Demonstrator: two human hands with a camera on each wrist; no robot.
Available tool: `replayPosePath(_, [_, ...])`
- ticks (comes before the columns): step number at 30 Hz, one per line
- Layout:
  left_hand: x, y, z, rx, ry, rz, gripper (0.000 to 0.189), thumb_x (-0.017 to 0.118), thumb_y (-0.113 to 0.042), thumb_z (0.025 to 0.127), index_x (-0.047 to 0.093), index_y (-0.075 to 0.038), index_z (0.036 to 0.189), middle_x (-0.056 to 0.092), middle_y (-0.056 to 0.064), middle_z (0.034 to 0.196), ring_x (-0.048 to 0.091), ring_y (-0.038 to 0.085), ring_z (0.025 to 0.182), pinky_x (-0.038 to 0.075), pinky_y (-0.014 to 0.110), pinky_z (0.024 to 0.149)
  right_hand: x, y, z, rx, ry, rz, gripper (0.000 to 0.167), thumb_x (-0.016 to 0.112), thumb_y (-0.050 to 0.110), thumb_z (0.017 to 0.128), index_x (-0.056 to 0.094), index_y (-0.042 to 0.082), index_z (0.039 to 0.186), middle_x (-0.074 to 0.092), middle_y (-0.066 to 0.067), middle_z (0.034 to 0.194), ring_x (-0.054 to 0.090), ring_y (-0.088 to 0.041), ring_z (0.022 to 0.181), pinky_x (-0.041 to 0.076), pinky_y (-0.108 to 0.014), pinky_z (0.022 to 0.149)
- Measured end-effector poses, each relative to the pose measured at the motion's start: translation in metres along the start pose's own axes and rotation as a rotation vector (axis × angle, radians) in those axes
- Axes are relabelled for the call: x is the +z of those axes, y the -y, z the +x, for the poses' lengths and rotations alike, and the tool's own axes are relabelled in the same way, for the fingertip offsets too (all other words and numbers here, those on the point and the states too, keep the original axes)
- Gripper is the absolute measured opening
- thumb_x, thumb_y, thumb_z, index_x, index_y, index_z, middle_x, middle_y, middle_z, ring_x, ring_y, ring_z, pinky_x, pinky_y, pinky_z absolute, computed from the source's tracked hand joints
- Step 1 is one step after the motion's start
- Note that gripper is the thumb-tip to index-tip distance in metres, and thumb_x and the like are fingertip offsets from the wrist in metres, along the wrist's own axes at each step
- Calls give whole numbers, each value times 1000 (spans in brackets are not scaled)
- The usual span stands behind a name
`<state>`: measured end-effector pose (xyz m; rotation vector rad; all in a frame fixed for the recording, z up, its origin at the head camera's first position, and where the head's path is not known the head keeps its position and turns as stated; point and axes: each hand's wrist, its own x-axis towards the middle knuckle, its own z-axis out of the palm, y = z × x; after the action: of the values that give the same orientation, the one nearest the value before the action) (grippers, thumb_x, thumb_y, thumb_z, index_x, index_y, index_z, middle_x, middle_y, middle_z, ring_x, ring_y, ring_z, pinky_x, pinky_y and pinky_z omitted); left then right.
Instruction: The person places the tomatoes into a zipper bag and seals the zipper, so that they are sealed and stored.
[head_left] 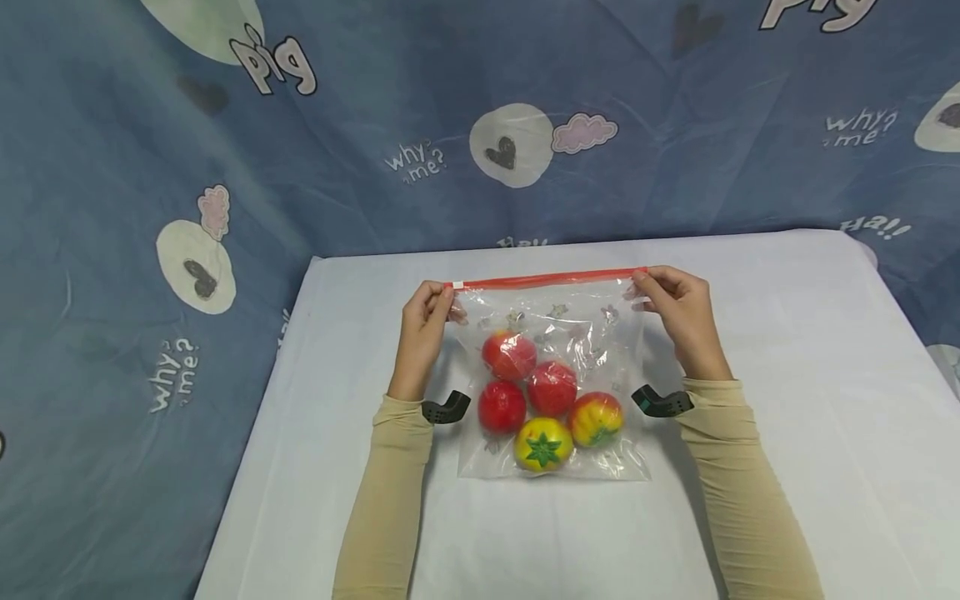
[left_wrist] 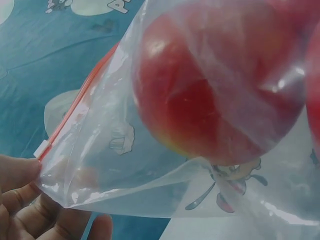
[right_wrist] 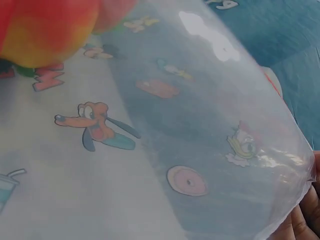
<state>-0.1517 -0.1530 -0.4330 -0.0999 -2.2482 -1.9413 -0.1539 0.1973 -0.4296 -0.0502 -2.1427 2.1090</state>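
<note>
A clear zip bag [head_left: 480,458] with a red zip strip [head_left: 551,279] and printed cartoon figures hangs between both hands. Inside it are several toy fruits: red ones such as this red fruit [head_left: 502,407], a yellow fruit [head_left: 536,437] with a green star-shaped leaf, and a red-yellow fruit [head_left: 596,418]. My left hand [head_left: 422,333] pinches the bag's top left corner, beside the small white slider [left_wrist: 42,149]. At the top right corner, my right hand [head_left: 686,317] pinches the other end of the strip. The zip looks closed along the top.
A white cloth-covered table [head_left: 810,400] lies beneath the bag and arms. Behind and to the left hangs a blue printed curtain [head_left: 375,100]. A black wrist camera mount [head_left: 446,407] sits on the left wrist, another camera mount [head_left: 662,402] on the right.
</note>
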Motion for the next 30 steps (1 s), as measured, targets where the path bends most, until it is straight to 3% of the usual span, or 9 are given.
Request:
replayPosePath(11, [2,-5,-1,20,-10,8,27,52,-23,109,59,4,107,65,3,82,66,11,77,57,23,83,-1,4,-2,-5,9,0,29,73,26,97,74,-1,107,74,8,82,71,-7,77,60,-18,70])
replayPosePath(18, [4,-8,-1,-7,-42,36,27,52,-19,109,60,7,111,71,28,102,67,12,92,52,26,91,-2,5,-1,-6,5,2,25,74,24,96,75,1,106,74,8,81,70,-7,76,60,-18,70])
replayPosePath(21, [5,-10,-2,-20,-43,36,26,50,-15,109,59,9,112,70,34,106,68,16,94,52,30,93,-3,4,-1,-4,7,14,23,74,24,96,75,3,104,74,8,81,70,-7,77,61,-18,70])
replayPosePath(30, [8,-39,-14,-17,-26,13,23,49,-11,109,58,11,109,71,34,101,72,19,83,55,28,93,-4,3,-1,0,23,37,24,75,23,96,74,0,105,75,7,82,71,-8,78,61,-19,71])
